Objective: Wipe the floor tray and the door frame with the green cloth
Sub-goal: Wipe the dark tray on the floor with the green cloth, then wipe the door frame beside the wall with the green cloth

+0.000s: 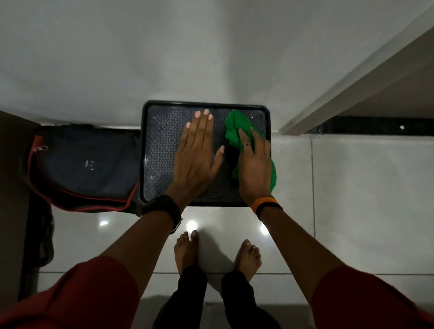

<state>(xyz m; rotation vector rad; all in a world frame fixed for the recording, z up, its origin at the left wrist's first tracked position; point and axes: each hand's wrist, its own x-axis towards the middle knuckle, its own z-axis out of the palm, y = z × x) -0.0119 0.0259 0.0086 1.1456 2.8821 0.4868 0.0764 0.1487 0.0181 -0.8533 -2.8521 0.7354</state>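
A black floor tray (158, 145) with a patterned base lies on the tiled floor against the white wall. My left hand (199, 150) rests flat on the middle of the tray, fingers spread. My right hand (255, 164) presses a bunched green cloth (234, 129) onto the right side of the tray. Part of the cloth hangs out below my palm over the tray's right rim. The pale door frame (348, 80) rises at the right, just beyond the tray.
A dark bag with red trim (83, 166) lies touching the tray's left side. A brown surface (0, 202) stands at the far left. My bare feet (215, 253) stand on glossy tiles just in front of the tray. A black threshold strip (391, 126) runs right of the frame.
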